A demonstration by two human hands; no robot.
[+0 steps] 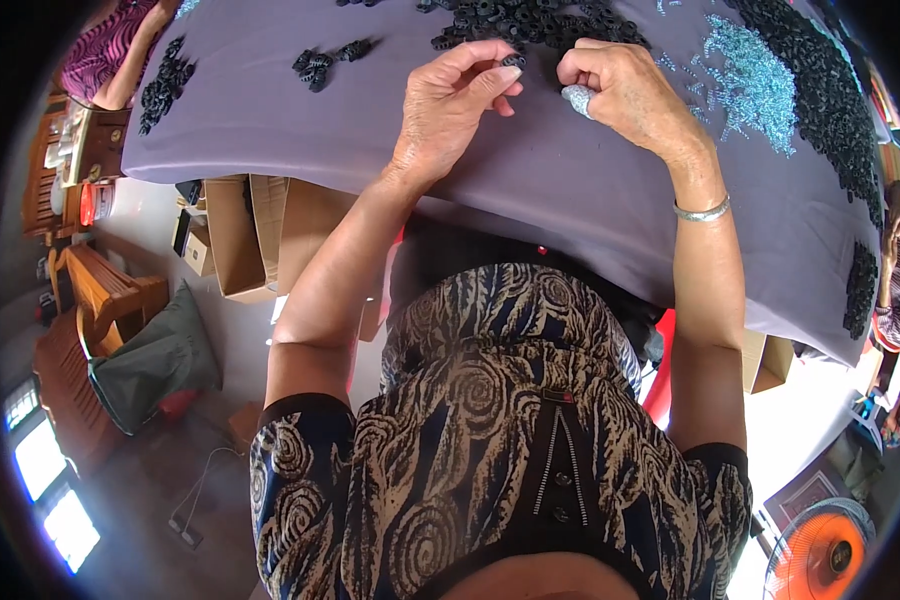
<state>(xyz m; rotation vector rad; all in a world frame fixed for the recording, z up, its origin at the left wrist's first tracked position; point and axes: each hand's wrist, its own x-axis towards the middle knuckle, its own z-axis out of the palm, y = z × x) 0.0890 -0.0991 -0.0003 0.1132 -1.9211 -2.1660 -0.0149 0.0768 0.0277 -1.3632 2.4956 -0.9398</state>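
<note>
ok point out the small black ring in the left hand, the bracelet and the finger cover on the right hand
small black ring [513, 61], head view, on its dark top between the left fingertips
bracelet [701, 211], head view, middle of the silver band
finger cover [577, 98], head view, on its grey tip

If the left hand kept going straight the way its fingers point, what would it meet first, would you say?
Probably the pile of black rings just beyond the fingertips of the left hand, which already pinches one small black ring; depth is hard to judge.
</note>
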